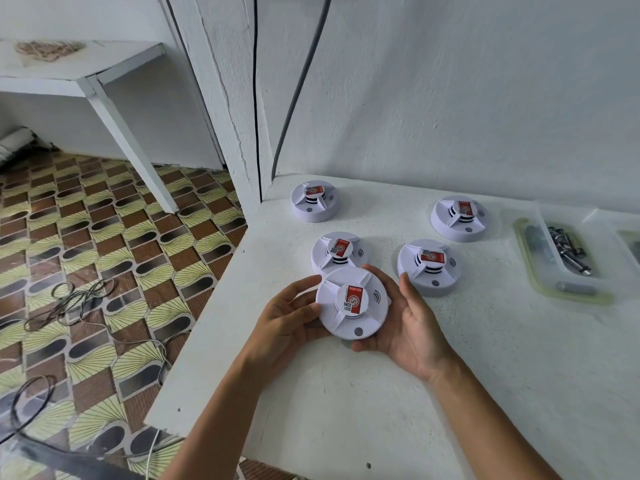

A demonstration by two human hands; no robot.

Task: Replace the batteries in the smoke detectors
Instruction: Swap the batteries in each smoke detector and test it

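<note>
Smoke detector (352, 304), a smooth white plastic disc with a raised ribbed centre and a red sticker, is cupped between the left hand (284, 325) at its nine o'clock and the right hand (408, 327) at its three o'clock, fingers curled round its rim above the rough white table (346, 410). Its glossy shell could slip if twisted open one-sidedly, or knock the neighbouring detector (337, 252) touching at twelve o'clock; loose metal batteries (568, 249) lie in a clear tray (540, 282) toward two o'clock.
</note>
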